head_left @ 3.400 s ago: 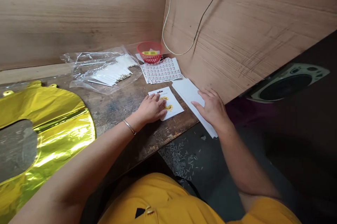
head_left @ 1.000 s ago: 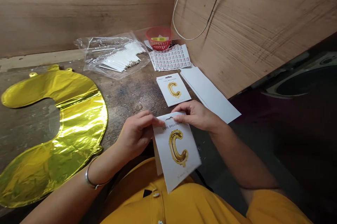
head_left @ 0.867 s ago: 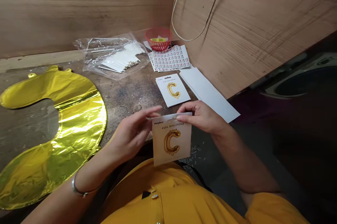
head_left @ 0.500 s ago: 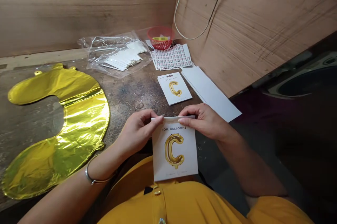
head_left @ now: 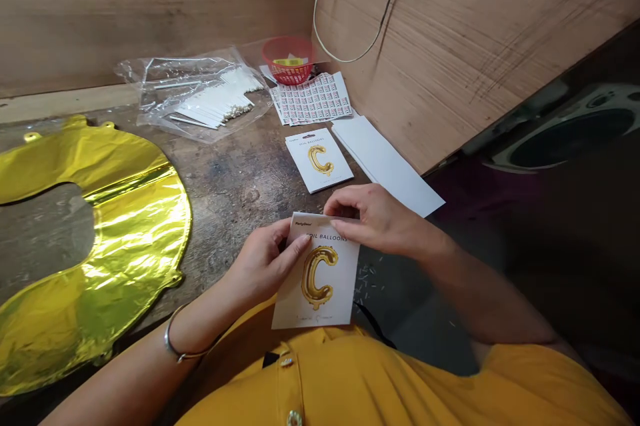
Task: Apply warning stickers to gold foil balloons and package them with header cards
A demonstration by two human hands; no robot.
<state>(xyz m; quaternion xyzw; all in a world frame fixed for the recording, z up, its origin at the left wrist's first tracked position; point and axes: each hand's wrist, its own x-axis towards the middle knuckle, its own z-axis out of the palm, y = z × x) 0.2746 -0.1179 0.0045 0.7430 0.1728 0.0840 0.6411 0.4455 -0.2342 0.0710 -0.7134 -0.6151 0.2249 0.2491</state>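
A white foil balloon card [head_left: 319, 279] with a gold letter C printed on it hangs upright in front of my yellow shirt. My left hand [head_left: 267, 256] pinches its upper left side, thumb on the printed face and fingers behind. At the top right edge, my right hand [head_left: 373, 219] grips the same card between thumb and bent fingers. Beyond my hands, more cards [head_left: 320, 159] of the same print lie stacked on the wooden table. A large gold foil balloon [head_left: 140, 226], flat and C-shaped, lies left of my left hand.
Farther back lie a clear plastic bag [head_left: 195, 96] with white sticks, printed sticker sheets [head_left: 315, 101] and a red basket [head_left: 289, 61] holding something yellow. White paper strips [head_left: 390, 163] lie along the right board. A cable [head_left: 350, 59] hangs against that board.
The card's top edge now stands up flat with its small brand print showing, where it was folded under my fingers. My left thumb sits lower on the card. The view has shifted to the right.
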